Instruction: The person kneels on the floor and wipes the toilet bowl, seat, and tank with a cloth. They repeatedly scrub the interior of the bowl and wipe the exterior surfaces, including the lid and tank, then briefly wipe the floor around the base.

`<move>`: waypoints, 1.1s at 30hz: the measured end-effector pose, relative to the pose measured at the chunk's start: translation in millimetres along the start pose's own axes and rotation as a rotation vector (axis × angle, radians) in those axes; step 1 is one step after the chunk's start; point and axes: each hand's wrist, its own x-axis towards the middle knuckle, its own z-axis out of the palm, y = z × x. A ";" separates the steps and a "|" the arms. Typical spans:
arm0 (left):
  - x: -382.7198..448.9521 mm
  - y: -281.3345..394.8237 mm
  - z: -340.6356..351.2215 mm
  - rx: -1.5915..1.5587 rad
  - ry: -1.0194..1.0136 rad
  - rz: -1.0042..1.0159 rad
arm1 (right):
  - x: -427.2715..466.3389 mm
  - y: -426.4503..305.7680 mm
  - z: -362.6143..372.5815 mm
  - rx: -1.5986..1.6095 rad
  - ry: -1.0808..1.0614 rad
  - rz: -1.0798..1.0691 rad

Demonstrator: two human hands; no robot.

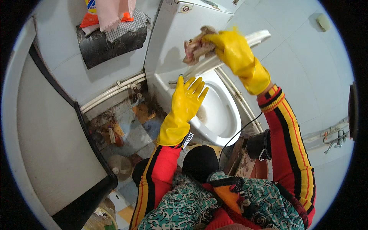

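Both hands wear yellow rubber gloves. My right hand [234, 49] is raised beside the lifted toilet seat [258, 38] and grips a crumpled, stained cloth [198, 47] that hangs in front of the cistern. My left hand [187, 100] holds nothing; its fingers are spread, palm up, over the near-left rim of the white toilet bowl [222, 109]. A brownish stain shows inside the bowl near that hand. The white toilet cistern [172, 37] stands behind, with a round sticker on its upper part.
A black toilet-paper holder [115, 46] on the left wall carries cloths and an orange packet. White pipes [115, 90] run low along the walls. A black bucket [258, 145] stands right of the bowl. A waste basket [102, 217] is at lower left, near a black-edged door [60, 129].
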 end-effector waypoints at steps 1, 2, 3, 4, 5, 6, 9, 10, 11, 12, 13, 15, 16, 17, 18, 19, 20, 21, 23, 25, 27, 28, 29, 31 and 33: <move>-0.5 0.4 5.1 -0.014 0.001 -0.027 | -4.4 -6.9 3.0 0.037 -0.029 0.024; -0.5 -0.8 9.7 -0.031 0.076 -0.057 | -19.5 -16.1 -0.9 0.079 -0.054 0.012; -0.4 -2.7 13.3 -0.029 0.002 -0.082 | -27.1 -27.6 10.9 0.164 -0.098 0.135; -1.7 -7.7 15.0 -0.032 0.007 -0.111 | -41.4 -34.6 8.4 0.013 -0.155 0.092; -2.6 -14.2 13.7 -0.031 -0.013 -0.135 | -54.5 -45.1 17.7 0.045 -0.081 0.119; -4.3 -20.9 8.6 0.027 -0.052 -0.108 | -70.5 -54.7 24.2 0.040 -0.153 0.195; 0.4 -45.9 -25.8 -0.129 -0.286 -0.205 | -119.6 -80.5 46.0 0.001 -0.415 0.412; 2.7 -52.8 -43.3 -0.192 -0.256 -0.280 | -133.8 -85.8 52.2 0.121 -0.446 0.482; 4.2 -58.3 -61.5 -0.077 -0.127 -0.323 | -149.6 -92.0 54.4 0.247 -0.452 0.495; 8.0 -61.4 -79.3 0.167 0.074 -0.299 | -159.2 -94.9 60.6 0.473 -0.453 0.551; 10.4 -63.6 -94.2 0.293 0.209 -0.308 | -167.6 -94.9 63.1 0.592 -0.489 0.562; 14.0 -66.8 -115.2 0.323 0.230 -0.328 | -176.3 -90.3 67.2 0.582 -0.533 0.511; 13.2 -69.0 -120.8 0.339 0.227 -0.334 | -178.6 -86.3 66.9 0.598 -0.539 0.483; 11.8 -71.1 -123.4 0.362 0.255 -0.352 | -177.8 -79.3 65.9 0.593 -0.601 0.486; 11.4 -73.1 -123.3 0.387 0.287 -0.355 | -176.9 -73.0 64.3 0.784 -0.444 0.547; 10.7 -75.5 -121.9 0.357 0.322 -0.309 | -173.7 -62.6 61.4 0.828 -0.514 0.650; 10.0 -79.4 -119.7 0.333 0.351 -0.243 | -170.0 -50.6 57.3 0.691 -0.519 0.638; 10.0 -82.7 -117.5 0.292 0.336 -0.210 | -165.8 -36.6 50.7 0.569 -0.466 0.560; 8.4 -83.9 -117.6 0.529 0.477 -0.216 | -152.1 -3.7 39.9 0.425 -0.454 0.581; 7.6 -84.7 -120.7 0.619 0.654 -0.139 | -123.5 43.6 35.6 0.705 -0.154 0.551; 3.6 -82.4 -127.0 0.618 0.660 -0.100 | -81.3 105.1 31.0 0.783 0.052 0.464; 0.1 -80.9 -130.2 0.604 0.657 -0.104 | -61.4 133.4 29.4 0.751 0.158 0.459; -3.0 -80.3 -132.4 0.593 0.650 -0.111 | -39.3 160.9 27.7 0.559 0.186 0.485; -11.6 -78.1 -135.7 0.582 0.647 -0.125 | 7.2 205.9 29.5 0.191 0.161 0.511; -21.0 -76.8 -136.7 0.574 0.648 -0.140 | 42.7 228.1 38.9 0.127 0.121 0.476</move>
